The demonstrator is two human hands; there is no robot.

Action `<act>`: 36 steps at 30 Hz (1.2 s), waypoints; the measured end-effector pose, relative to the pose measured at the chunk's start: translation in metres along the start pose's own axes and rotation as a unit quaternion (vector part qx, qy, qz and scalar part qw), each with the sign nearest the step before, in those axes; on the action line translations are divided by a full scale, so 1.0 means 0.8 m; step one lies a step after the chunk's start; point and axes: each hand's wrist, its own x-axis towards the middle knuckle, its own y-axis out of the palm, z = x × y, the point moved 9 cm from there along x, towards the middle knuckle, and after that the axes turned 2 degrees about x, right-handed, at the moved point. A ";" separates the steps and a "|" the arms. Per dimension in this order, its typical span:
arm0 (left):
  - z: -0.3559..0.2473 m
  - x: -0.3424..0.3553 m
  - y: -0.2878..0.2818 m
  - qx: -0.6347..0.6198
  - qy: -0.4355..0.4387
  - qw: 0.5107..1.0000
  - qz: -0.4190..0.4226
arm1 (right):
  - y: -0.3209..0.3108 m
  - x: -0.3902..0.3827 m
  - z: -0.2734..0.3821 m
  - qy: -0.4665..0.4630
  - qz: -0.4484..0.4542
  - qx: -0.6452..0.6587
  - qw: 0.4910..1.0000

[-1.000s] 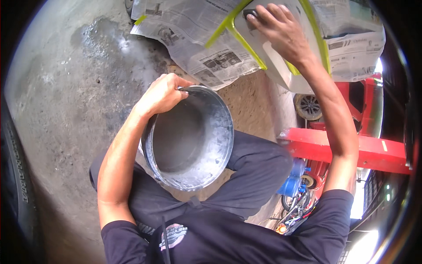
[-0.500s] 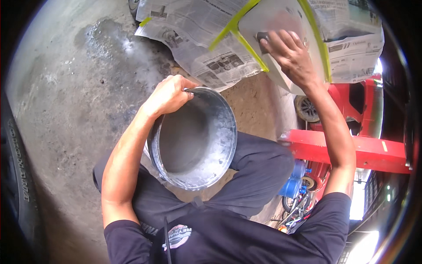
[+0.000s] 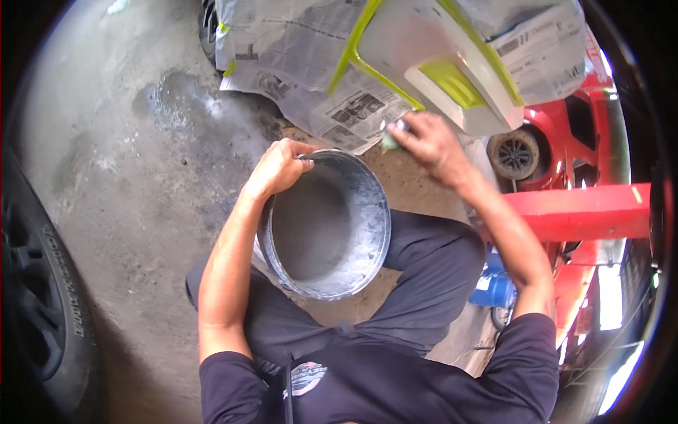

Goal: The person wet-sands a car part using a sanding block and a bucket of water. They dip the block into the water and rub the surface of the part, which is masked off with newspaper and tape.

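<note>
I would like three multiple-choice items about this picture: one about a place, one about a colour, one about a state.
1. Where does the left hand grip the metal bucket?
A. its rim
B. its base
C. a side strap

2. What colour is the masking tape along the white panel?
A. blue
B. yellow-green
C. black

3. What state is the right hand in?
A. open and flat
B. closed on a small pad
C. resting on a knee

Answers: A, the fingers curl over the rim; B, the strips look yellow-green; B, the fingers clasp the pad.
</note>
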 end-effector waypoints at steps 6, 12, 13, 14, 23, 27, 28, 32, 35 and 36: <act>-0.002 -0.001 0.001 -0.035 0.016 0.999 0.000 | 0.090 -0.058 0.158 0.065 0.097 0.262 0.958; -0.035 -0.009 0.016 0.206 0.101 0.972 -0.046 | 0.164 -0.091 0.191 0.148 0.129 0.302 0.933; -0.053 -0.017 0.012 0.298 0.132 0.943 -0.058 | 0.169 -0.083 0.182 0.147 0.115 0.300 0.935; -0.070 -0.024 0.014 0.360 0.147 0.918 -0.076 | 0.170 -0.081 0.170 0.160 0.078 0.294 0.939; 0.002 -0.076 0.175 0.533 -0.034 0.794 0.292 | 0.159 -0.109 0.122 0.355 -0.165 0.329 0.859; 0.121 -0.043 0.175 0.530 -0.141 0.777 0.310 | 0.158 -0.098 0.113 0.370 -0.165 0.395 0.825; 0.143 -0.034 0.179 0.527 -0.137 0.788 0.288 | 0.158 -0.096 0.111 0.369 -0.171 0.406 0.818; 0.208 -0.017 0.209 0.522 -0.126 0.812 0.229 | 0.196 -0.068 0.115 0.324 -0.150 0.462 0.812; 0.237 -0.024 0.222 0.513 -0.124 0.826 0.198 | 0.201 -0.058 0.117 0.315 -0.155 0.477 0.805; 0.244 -0.023 0.222 0.506 -0.119 0.833 0.190 | 0.205 -0.058 0.119 0.317 -0.137 0.486 0.803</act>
